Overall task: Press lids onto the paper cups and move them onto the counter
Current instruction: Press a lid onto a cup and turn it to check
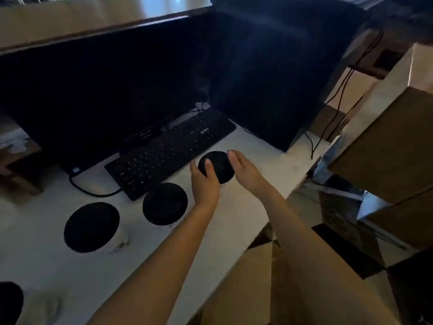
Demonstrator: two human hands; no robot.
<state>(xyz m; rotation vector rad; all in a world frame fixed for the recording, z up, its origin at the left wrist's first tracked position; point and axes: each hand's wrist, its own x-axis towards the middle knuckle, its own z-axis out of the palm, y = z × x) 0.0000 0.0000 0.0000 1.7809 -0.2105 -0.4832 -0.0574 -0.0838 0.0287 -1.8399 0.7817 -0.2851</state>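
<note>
Gripping a lidded paper cup (pixel 220 170) with the left hand (pixel 205 184), thumb pressed on top, just in front of the right end of the keyboard (pixel 168 148), on the white counter (pixel 46 273). Holding the right hand (pixel 243 170) flat, fingers straight, against the lid's right rim. In front of the keyboard's left half: a second lidded cup (pixel 165 204) and a third lidded cup (pixel 91 227), apart from both hands.

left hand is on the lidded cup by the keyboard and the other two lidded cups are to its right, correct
Wrong side: the head view shows the other two lidded cups to its left. The left hand is on the lidded cup by the keyboard.
</note>
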